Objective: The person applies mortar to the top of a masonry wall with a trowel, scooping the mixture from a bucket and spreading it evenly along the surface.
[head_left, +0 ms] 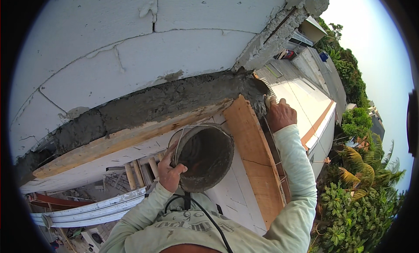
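My left hand (170, 171) is closed on the rim of a mortar-smeared bucket (207, 152), its thumb over the edge. The bucket tilts so that its dark inside shows, with grey residue on the walls. Farther right, my right hand (281, 115) is closed round the handle of a trowel (263, 85). Its dark blade is against the corner of a wet mortar bed (174, 96), and part of the blade is hidden. The mortar runs along the foot of the white block wall (144, 61), held in by a wooden formwork board (144, 135).
A second wooden board (255, 159) slants down from the corner between my arms. Rough concrete (262, 48) edges the block wall. Well below lie a pale roof (305, 104), trees (360, 200), a long whitish beam (96, 209) and wooden poles (135, 173).
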`<state>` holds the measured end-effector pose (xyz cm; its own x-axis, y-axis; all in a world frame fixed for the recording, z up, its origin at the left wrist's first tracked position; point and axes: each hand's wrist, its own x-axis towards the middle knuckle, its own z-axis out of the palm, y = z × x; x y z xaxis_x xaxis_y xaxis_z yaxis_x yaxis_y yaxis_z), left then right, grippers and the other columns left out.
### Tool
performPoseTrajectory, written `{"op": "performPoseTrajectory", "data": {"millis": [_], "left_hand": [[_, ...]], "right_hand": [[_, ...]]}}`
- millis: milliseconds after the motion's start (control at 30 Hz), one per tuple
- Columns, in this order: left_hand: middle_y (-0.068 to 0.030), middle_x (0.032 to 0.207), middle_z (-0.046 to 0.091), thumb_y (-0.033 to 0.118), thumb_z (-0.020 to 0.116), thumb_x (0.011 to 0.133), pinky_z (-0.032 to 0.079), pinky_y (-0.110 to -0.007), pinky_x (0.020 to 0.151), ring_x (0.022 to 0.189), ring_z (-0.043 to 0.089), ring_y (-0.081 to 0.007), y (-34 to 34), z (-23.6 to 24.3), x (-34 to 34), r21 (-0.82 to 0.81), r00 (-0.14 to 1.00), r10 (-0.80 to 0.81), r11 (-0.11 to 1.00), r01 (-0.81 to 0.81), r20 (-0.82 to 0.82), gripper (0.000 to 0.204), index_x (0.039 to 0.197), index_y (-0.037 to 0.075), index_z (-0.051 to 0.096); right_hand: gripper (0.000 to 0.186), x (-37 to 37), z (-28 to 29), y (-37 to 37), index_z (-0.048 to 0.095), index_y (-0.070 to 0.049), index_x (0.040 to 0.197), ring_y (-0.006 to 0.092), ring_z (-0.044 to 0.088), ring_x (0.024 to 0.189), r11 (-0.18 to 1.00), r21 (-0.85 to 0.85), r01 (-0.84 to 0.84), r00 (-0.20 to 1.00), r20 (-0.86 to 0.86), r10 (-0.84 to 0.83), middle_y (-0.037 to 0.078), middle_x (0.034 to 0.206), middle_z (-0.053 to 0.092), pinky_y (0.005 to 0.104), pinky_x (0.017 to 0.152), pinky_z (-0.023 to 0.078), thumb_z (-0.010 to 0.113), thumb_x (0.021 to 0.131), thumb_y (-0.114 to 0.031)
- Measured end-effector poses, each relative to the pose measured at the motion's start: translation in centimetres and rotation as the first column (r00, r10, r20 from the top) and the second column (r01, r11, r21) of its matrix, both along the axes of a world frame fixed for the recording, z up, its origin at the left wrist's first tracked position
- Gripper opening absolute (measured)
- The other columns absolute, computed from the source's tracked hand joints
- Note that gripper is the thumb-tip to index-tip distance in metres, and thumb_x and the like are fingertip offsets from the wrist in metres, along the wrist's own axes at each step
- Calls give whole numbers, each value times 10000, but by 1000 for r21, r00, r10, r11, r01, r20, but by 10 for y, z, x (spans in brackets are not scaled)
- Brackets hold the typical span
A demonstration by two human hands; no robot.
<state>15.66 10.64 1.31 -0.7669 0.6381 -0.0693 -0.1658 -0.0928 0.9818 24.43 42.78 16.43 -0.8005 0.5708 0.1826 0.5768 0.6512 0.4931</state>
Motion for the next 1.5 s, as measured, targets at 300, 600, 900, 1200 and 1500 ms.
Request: {"op": "performPoseTrajectory", "data": {"millis": [300,600,900,1200,1500], "left_hand": [[-189,1371,521,15,543,641,314,-319,1115,1287,479,-250,-7,8,-7,49,999,17,999,-19,44,754,1380,-99,443],[-185,1349,532,51,554,630,335,-311,1096,1250,500,-229,-9,-7,-10,69,995,20,997,-27,93,767,1371,-116,441],[-159,1239,613,66,555,629,385,-299,1048,1130,576,-224,-8,-5,-7,45,999,47,998,-48,28,735,1340,-107,481],[-152,1219,625,74,556,628,394,-289,1027,1114,581,-221,-8,-13,-6,22,999,35,999,-36,16,703,1307,-100,507],[-141,1188,638,78,547,627,393,-285,1018,1084,588,-222,-16,-8,-5,-45,1000,28,999,-28,-5,653,1257,-97,541]], "right_hand": [[443,41,-8,-23,549,-53,1305,273,664,822,998,63,-15,998,62,11,135,904,619,373,670,547,593,872,-133],[436,88,-6,-58,609,-108,1267,265,645,797,996,59,62,996,-62,-59,110,887,601,384,674,522,583,833,-68],[448,106,-18,-64,587,-138,1284,244,615,764,996,94,4,992,-127,9,84,828,553,367,643,507,577,838,-92],[400,60,-13,-14,567,-106,1280,248,631,821,990,136,-38,987,-149,59,102,878,580,349,655,501,563,881,-134],[434,100,-38,-33,556,-108,1307,226,596,830,985,153,-83,993,-70,95,69,882,548,342,688,487,550,874,-116]]}}
